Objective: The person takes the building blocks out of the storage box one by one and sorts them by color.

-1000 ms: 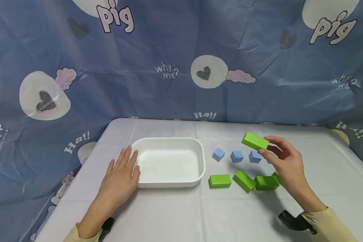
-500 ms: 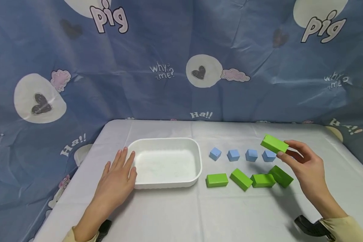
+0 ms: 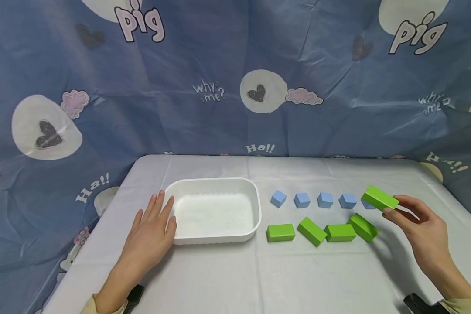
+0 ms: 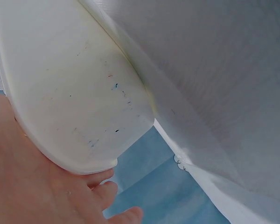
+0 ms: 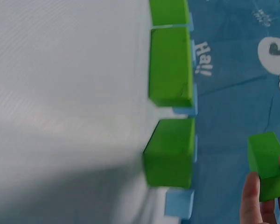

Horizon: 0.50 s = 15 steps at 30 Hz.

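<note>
My right hand [image 3: 425,224] pinches a green block [image 3: 380,198] by its right end, between thumb and fingers, above the table. Behind that block, a blue cube is partly hidden. In the right wrist view the held green block [image 5: 267,163] shows at the lower right. With straight fingers, my left hand [image 3: 151,235] rests against the left side of a white tray [image 3: 216,239]. The left wrist view shows the tray's outer wall [image 4: 79,93] beside that hand.
Several green blocks [image 3: 280,233] lie in a row right of the tray. Behind them runs a row of several blue cubes [image 3: 302,200]. A white cloth covers the table [image 3: 220,279]; a blue printed curtain [image 3: 180,122] hangs at the back.
My right hand has carried the green block to the right and slightly down, uncovering the rightmost green block on the table. The left hand keeps its place at the tray.
</note>
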{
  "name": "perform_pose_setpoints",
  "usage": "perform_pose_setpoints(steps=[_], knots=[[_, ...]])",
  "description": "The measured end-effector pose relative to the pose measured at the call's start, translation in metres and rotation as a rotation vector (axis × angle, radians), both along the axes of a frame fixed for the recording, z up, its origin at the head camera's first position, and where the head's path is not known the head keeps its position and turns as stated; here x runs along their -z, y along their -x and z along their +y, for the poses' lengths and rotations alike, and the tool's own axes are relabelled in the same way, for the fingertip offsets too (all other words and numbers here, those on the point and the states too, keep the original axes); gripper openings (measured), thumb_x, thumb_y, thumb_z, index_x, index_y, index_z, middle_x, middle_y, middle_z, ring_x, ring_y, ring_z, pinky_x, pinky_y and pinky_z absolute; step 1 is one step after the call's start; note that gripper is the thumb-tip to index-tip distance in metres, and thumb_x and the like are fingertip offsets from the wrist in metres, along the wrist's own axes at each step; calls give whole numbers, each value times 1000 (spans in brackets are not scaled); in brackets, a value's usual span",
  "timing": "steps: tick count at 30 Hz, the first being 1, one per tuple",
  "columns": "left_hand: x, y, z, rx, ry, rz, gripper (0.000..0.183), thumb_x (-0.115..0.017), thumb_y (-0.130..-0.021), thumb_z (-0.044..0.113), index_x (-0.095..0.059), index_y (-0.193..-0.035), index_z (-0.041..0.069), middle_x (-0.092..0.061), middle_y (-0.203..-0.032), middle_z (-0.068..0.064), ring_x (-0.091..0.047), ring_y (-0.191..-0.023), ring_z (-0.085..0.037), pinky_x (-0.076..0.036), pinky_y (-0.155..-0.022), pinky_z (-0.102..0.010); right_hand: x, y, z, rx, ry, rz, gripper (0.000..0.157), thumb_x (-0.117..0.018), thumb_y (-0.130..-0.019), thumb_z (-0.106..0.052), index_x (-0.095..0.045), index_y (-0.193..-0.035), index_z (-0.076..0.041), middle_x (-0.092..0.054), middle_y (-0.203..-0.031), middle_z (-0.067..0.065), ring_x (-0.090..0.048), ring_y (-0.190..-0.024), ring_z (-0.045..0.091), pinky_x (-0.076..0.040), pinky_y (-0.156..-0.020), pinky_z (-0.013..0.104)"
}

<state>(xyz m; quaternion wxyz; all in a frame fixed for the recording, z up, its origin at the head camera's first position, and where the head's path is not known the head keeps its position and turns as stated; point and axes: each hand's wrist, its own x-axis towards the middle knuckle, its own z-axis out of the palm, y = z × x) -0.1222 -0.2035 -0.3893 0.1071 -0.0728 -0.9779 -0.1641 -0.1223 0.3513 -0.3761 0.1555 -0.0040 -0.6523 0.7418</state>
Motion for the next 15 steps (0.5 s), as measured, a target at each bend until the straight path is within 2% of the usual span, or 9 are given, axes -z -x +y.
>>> perform_pose_setpoints(steps=[6,9,15], knots=[[-1,0,0,0,-3,-5,55,-34,-105,31,-37,-151,2,-20,-160,-21,-13,-148,-36,-15,-109,-67,6,-8,16,117,-84,-88,41,-75,-82,6,-66,-120,-6,-67,-108,-9,-69,-85,1,-51,-75,12],[-1,0,1,-2,-3,-10,55,-34,-105,31,-37,-151,1,-19,-160,-21,-12,-148,-35,-14,-109,-67,10,-10,23,172,-163,-143,36,-77,-83,2,-67,-115,-12,-66,-103,-14,-68,-80,-3,-50,-70,9],[-2,0,0,-5,-4,-29,55,-33,-105,32,-36,-151,2,-18,-160,-20,-9,-149,-34,-14,-109,-67,24,-11,43,231,-475,-303,33,-79,-85,-17,-65,-115,-23,-57,-98,-30,-59,-79,-14,-48,-63,8]])
